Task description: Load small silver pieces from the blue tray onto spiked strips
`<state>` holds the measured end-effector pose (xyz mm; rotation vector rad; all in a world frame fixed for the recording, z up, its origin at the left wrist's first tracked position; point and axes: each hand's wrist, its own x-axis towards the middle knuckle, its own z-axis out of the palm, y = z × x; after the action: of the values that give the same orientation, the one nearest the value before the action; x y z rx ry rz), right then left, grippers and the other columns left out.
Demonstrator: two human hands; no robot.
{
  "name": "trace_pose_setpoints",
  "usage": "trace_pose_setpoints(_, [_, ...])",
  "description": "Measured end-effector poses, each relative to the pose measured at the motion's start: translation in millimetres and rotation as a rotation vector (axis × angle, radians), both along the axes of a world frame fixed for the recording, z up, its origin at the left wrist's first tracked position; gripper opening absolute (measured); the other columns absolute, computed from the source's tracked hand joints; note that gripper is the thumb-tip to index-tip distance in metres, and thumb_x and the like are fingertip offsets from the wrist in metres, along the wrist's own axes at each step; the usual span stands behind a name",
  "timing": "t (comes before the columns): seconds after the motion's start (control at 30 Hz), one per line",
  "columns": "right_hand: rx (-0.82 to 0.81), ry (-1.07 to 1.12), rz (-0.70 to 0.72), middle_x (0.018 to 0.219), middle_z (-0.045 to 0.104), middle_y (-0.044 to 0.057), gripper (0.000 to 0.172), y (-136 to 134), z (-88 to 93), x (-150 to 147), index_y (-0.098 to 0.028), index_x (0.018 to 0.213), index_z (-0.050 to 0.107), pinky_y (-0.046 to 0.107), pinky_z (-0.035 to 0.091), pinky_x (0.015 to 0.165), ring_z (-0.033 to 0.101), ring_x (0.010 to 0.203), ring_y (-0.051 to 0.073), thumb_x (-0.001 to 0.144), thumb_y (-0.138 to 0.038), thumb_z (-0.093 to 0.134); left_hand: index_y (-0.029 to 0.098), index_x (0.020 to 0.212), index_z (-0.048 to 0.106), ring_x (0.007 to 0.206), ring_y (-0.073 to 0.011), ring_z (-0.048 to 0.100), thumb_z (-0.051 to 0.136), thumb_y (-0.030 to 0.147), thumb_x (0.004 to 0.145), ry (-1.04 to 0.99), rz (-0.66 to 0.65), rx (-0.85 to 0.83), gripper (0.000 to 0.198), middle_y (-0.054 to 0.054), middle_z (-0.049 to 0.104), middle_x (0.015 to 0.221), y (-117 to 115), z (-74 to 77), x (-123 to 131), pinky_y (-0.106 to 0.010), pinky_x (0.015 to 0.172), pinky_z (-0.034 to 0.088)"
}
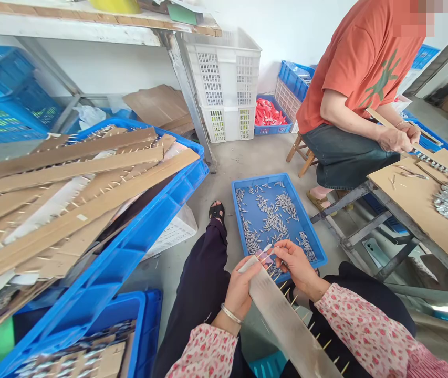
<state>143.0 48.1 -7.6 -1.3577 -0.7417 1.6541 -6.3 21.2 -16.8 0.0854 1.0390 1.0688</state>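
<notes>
My left hand [239, 294] is closed around the far end of a long cardboard strip [287, 325], which slants down toward my lap. A row of thin pointed wooden sticks [311, 326] juts from the strip's right edge. My right hand [297, 268] pinches a small grey piece [270, 249] at the strip's far end, by the stick tips there. Whether that piece sits on a stick, I cannot tell. Just beyond my hands, a shallow blue tray [240, 185] on the floor holds many similar small grey pieces [273, 220].
At left, a large blue crate [156, 215] is heaped with stick-lined cardboard strips [90, 210]. Another blue crate [153, 325] stands below it. A seated co-worker [361, 94] handles a strip by a low table [416, 194] at right. White crates [227, 79] stand behind.
</notes>
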Motion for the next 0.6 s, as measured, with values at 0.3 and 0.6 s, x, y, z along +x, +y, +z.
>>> trace_pose_setpoints(0.3, [0.025,-0.032,0.004,0.066,0.066,0.0,0.032,-1.4,2.0,-1.0,-0.018,0.083,0.056,0.018,0.027,0.04,0.045,0.046,0.007,0.069,-0.039,0.075,0.014,0.078,0.069,0.068,-0.0161,0.067,0.083,0.019,0.056,-0.008,-0.01,0.051,0.027,-0.005,0.074,0.072,0.5,-0.9,-0.3,-0.024,0.064,0.05])
trace_pose_setpoints(0.6, [0.062,-0.054,-0.072,0.053,0.058,-0.004,0.031,-2.2,8.0,-4.0,-0.019,0.08,0.054,0.019,0.024,0.04,0.042,0.044,0.007,0.069,-0.039,0.075,0.014,0.078,0.069,0.067,-0.0173,0.067,0.083,0.018,0.054,-0.01,0.009,0.044,0.028,-0.005,0.074,0.071,-0.9,-1.1,0.1,-0.025,0.063,0.05])
